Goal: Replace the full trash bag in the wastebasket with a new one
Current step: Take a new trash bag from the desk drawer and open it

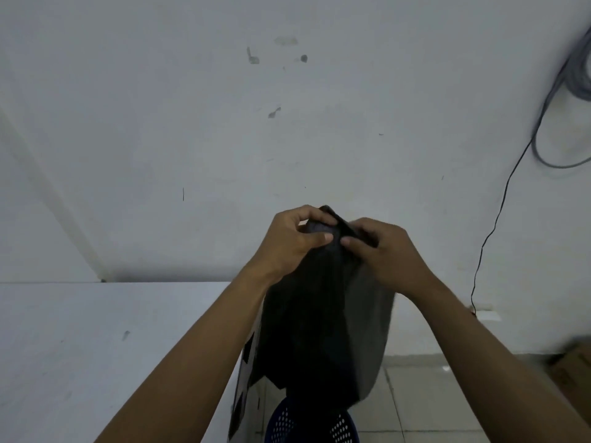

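Prob. new-bag step: left hand (297,239) & right hand (382,249) both pinch top of limp black plastic trash bag (319,318) above blue perforated wastebasket (284,423) by right edge of white counter (96,346); next needs mouth rubbed open.

Bare left forearm (192,362), bare right forearm (486,356), left hand (289,241), right hand (388,251), fingernails (327,237) seemingly trimmed short

A pale grey wall (160,107) with a few dark smudges (274,112) fills most of the view. A white worktop (96,330) meets it at lower left, and pale floor tiles (428,398) lie at lower right. A thin black cable (499,219) runs down the wall below a coil of grey cables (569,84).
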